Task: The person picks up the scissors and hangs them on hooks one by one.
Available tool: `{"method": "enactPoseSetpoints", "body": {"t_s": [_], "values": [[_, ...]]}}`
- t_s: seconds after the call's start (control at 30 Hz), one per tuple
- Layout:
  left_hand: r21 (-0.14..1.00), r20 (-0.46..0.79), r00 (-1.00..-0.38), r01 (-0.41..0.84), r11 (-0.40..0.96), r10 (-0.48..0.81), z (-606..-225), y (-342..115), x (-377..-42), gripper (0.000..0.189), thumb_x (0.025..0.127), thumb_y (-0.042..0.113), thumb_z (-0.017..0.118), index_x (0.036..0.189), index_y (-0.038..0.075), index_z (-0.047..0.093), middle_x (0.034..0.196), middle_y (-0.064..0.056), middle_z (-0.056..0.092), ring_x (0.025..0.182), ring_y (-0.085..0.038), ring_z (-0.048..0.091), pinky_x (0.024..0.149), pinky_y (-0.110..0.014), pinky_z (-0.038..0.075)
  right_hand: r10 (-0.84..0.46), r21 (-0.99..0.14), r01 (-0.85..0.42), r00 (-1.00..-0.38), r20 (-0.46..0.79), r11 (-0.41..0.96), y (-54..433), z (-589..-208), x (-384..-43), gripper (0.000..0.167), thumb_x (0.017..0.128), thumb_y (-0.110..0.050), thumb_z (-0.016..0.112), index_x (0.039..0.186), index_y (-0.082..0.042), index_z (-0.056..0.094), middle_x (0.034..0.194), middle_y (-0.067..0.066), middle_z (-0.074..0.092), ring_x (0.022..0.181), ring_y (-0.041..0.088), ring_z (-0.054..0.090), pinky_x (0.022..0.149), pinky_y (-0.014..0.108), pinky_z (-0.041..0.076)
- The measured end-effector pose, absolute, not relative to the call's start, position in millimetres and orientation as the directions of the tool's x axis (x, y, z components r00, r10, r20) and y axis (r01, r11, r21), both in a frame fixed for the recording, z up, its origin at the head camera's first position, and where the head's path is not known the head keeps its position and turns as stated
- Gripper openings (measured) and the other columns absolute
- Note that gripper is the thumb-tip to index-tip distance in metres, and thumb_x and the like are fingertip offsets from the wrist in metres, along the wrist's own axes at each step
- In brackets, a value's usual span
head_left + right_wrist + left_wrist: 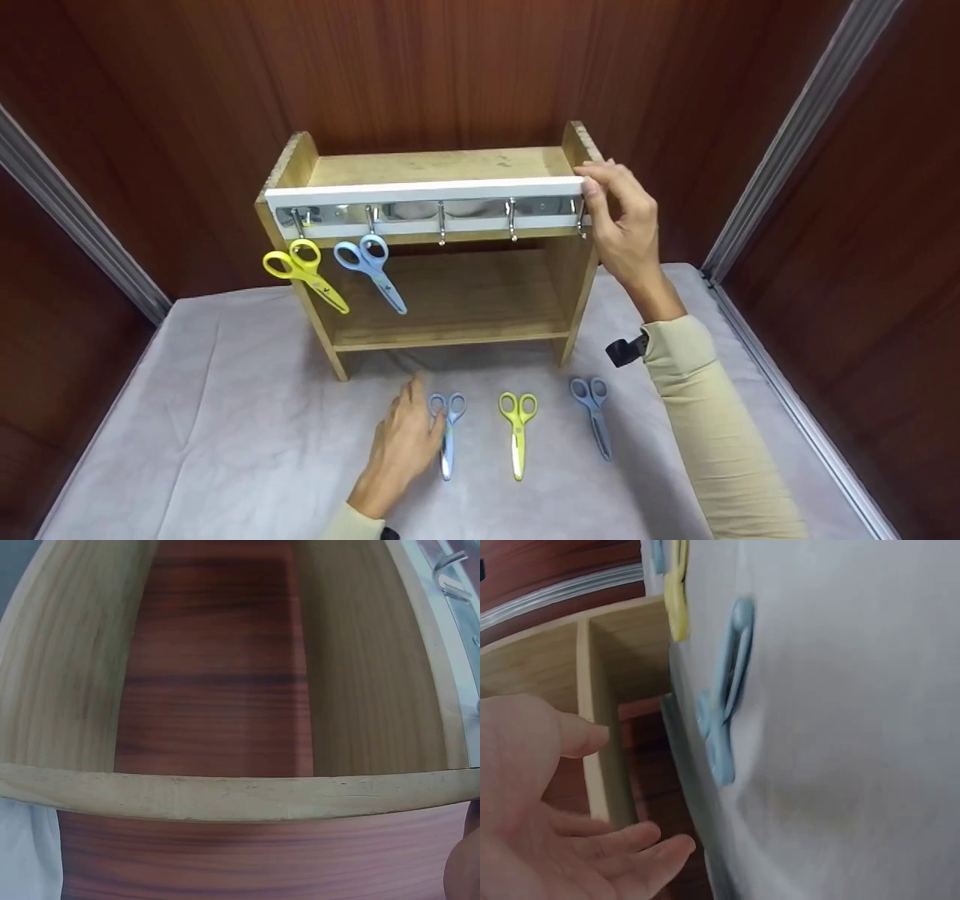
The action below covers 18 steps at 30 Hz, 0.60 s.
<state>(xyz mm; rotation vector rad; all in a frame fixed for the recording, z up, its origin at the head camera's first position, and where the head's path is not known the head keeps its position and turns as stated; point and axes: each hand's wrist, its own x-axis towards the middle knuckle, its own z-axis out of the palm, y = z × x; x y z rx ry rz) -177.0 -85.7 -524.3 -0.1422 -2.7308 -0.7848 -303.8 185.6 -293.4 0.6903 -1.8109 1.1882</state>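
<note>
My left hand (pixel 405 435) is just left of a pair of light blue scissors (pixel 448 442) on the cloth; in the left wrist view its fingers are spread and hold nothing. My right hand (pixel 626 217) grips the right end of a white hook rail (pixel 427 190) on the front of a wooden shelf (pixel 450 300), thumb in front and fingers over the top. From the two leftmost hooks hang yellow scissors (pixel 306 276) and light blue scissors (pixel 372 273). The right wrist view shows mostly the shelf's side board (pixel 247 797).
Another yellow pair of scissors (pixel 518 435) and a darker blue pair (pixel 592 416) lie on the grey cloth (pixel 247 435), handles toward the shelf. The three hooks on the right, such as the middle hook (pixel 442 223), carry nothing. Reddish wood panels (pixel 450 75) stand behind and at both sides.
</note>
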Motion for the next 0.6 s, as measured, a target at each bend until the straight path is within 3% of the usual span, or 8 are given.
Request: {"method": "enactPoseSetpoints", "body": {"t_s": [0.1,0.27,0.6], "values": [[0.511,0.286,-0.958,0.163,0.844,0.012,-530.6,-77.8,-176.6,0.066,0.097,0.02,0.073,0.145,-0.017,0.045,0.144,-0.038,0.054,0.126,-0.052,0.063,0.092,-0.055,0.063,0.002,-0.448,-0.799,-0.489,0.872,0.401,187.2,-293.8,-305.9,0.019,0.102,0.002,0.06,0.112,0.009,0.074,0.114,0.023,0.075,0.114,0.028,0.068,0.127,0.042,0.041],[0.52,0.248,-0.969,0.133,0.844,0.0,-541.9,-71.3,-176.8,0.063,0.097,0.016,0.073,0.145,-0.016,0.048,0.151,-0.038,0.049,0.127,-0.052,0.063,0.09,-0.054,0.064,-0.007,-0.447,-0.801,-0.49,0.872,0.399,187.4,-294.9,-308.5,0.019,0.102,0.002,0.06,0.112,0.009,0.074,0.115,0.023,0.075,0.115,0.031,0.068,0.127,0.039,0.041],[0.413,0.305,-0.952,0.103,0.905,-0.031,-549.9,-59.3,-178.9,0.059,0.091,0.018,0.077,0.128,-0.024,0.058,0.131,-0.047,0.059,0.128,-0.065,0.055,0.111,-0.062,0.052,0.008,-0.448,-0.801,-0.485,0.875,0.396,185.7,-295.8,-306.6,0.019,0.102,0.002,0.06,0.113,0.009,0.074,0.114,0.023,0.075,0.114,0.025,0.068,0.127,0.036,0.04]]}}
